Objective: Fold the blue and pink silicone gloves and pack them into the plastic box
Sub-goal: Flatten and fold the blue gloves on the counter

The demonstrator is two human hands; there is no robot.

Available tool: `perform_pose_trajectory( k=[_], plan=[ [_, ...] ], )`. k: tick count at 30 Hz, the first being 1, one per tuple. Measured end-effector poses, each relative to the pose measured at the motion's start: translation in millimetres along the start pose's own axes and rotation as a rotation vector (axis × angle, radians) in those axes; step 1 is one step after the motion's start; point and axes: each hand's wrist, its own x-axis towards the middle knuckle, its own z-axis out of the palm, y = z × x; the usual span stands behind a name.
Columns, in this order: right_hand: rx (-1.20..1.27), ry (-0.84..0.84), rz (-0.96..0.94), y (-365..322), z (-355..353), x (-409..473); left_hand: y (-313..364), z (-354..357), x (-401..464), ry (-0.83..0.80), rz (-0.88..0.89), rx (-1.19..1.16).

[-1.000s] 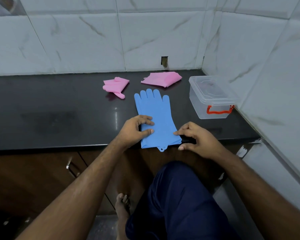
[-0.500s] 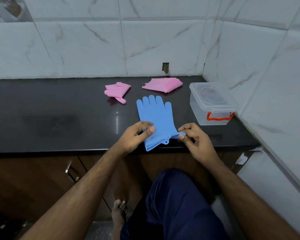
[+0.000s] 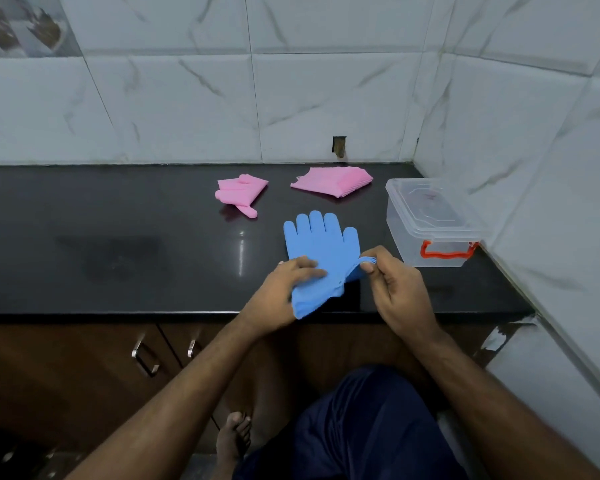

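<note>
both hands [image 3: 284,289] [image 3: 400,292] pinching blue gloves' [image 3: 321,247] cuff

Cool, dim, even light is falling from above, leaving a small bright glare streak shining on the glossy black table [image 3: 118,271]. Wide-angle distortion is bowing the wall tiles [image 3: 174,109] at the edges. The lower corners are sinking into shadow, and fine detail is looking soft throughout
</note>
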Motion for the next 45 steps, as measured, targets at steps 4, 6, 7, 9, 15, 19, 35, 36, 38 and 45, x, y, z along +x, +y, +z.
perform_pose_trajectory(
  k=[4, 6, 7, 9, 15, 19, 35, 36, 38, 45],
  plan=[
    [0.063, 0.092, 0.046, 0, 2, 3, 10, -5, 6, 0.16, -0.053, -0.241],
    [0.115, 0.138, 0.075, 0, 6, 7, 13, -1, 10, 0.196, -0.071, -0.277],
    [0.139, 0.156, 0.087, 1, 8, 9, 12, 3, 13, 0.226, -0.064, -0.28],
    [0.18, 0.151, 0.107, 5, 10, 10, 9, 8, 17, 0.264, -0.025, -0.262],
    [0.153, -0.046, 0.1, 26, 13, -26, 5, 12, 15, 0.24, 0.174, -0.154],
    [0.261, 0.063, 0.215, 26, 13, -24, 4, 12, 12, 0.252, 0.187, -0.065],
    [-0.019, -0.077, 0.815, 52, 40, 53, -13, -4, 79, 0.086, -0.588, -0.681],
    [0.002, -0.051, 0.817, 52, 40, 52, -13, -2, 79, 0.103, -0.594, -0.689],
    [0.088, 0.03, 0.812, 48, 38, 47, -10, 1, 77, 0.158, -0.594, -0.687],
    [0.062, 0.075, 0.606, 40, 35, 31, -9, 4, 77, 0.239, -0.61, -0.683]
  ],
)
